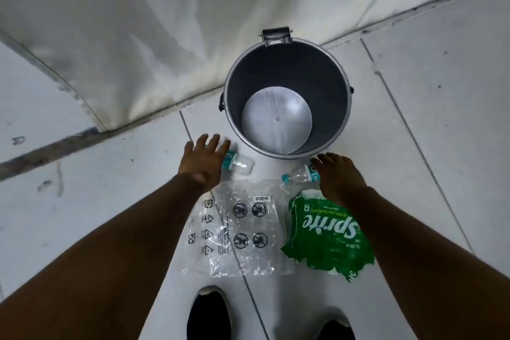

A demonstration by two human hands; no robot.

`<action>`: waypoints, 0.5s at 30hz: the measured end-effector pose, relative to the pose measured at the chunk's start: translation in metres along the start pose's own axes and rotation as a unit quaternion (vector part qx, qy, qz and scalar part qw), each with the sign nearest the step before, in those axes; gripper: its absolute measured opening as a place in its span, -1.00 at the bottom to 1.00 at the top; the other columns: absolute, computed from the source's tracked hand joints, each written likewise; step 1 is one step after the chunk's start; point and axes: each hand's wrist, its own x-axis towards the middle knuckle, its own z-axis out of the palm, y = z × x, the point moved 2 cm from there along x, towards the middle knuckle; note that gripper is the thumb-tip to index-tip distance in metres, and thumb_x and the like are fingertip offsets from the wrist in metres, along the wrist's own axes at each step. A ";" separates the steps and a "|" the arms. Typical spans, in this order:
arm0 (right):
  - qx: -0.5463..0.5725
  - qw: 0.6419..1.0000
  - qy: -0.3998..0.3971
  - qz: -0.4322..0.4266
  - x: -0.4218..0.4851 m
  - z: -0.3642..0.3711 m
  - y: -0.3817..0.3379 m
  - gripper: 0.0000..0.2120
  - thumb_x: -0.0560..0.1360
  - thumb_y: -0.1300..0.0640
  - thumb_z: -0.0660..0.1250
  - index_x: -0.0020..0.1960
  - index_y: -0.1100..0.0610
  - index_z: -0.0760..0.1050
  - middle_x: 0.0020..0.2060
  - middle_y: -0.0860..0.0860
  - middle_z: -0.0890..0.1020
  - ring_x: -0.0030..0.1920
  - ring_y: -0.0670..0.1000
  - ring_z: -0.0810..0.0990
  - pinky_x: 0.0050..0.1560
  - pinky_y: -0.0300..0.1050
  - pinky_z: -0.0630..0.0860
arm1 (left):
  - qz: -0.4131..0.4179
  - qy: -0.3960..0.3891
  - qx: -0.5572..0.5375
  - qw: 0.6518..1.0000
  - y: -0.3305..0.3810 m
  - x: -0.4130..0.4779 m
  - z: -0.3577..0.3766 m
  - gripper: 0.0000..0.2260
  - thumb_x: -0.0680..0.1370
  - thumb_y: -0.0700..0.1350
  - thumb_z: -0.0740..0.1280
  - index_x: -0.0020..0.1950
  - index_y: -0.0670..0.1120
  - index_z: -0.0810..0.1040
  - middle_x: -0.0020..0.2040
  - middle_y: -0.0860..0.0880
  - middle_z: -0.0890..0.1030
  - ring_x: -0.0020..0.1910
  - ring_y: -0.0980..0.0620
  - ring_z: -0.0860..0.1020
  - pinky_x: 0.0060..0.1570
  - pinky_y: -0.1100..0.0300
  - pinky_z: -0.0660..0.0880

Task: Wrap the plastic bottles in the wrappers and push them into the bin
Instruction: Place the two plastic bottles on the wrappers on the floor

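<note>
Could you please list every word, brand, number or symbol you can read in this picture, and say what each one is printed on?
"Sprite": white lettering, seen upside down, on the crumpled green plastic wrapper.
Smaller print on the green wrapper: too small to read.
Barcode, crossed-out circle signs and triangular recycling marks on the clear plastic wrapper: digits and words too blurred to read.
Teal labels on the two clear plastic bottles: unreadable.

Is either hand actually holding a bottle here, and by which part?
The left hand is spread over the labelled end of one bottle, the right hand over the other bottle's labelled middle. Whether either grip has closed cannot be told.
</note>
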 end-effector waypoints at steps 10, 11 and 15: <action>-0.027 0.999 0.038 0.024 0.022 0.028 0.007 -0.49 0.37 0.24 0.43 0.31 0.15 0.43 0.14 0.13 0.61 0.19 0.21 0.53 0.20 0.13 0.44 | 0.039 0.036 0.096 0.994 0.002 0.024 0.035 -0.51 0.47 -0.12 0.29 0.38 -0.07 0.28 0.32 -0.14 0.44 0.31 -0.19 0.35 0.33 -0.16 0.22; -0.030 0.998 0.040 0.040 0.015 0.023 0.009 -0.51 0.36 0.25 0.42 0.28 0.16 0.45 0.10 0.13 0.62 0.16 0.22 0.55 0.16 0.13 0.45 | 0.019 0.042 0.076 0.996 -0.003 0.013 0.032 -0.55 0.47 -0.10 0.27 0.35 -0.08 0.31 0.28 -0.14 0.48 0.27 -0.20 0.39 0.29 -0.15 0.26; 0.007 0.991 0.039 0.124 -0.034 -0.007 0.015 -0.56 0.33 0.28 0.37 0.21 0.17 0.44 0.03 0.14 0.62 0.07 0.23 0.55 0.07 0.11 0.47 | -0.029 0.051 -0.017 0.998 -0.017 -0.049 0.011 -0.55 0.47 0.10 0.31 0.26 -0.11 0.41 0.10 -0.16 0.57 0.06 -0.23 0.50 0.01 -0.08 0.40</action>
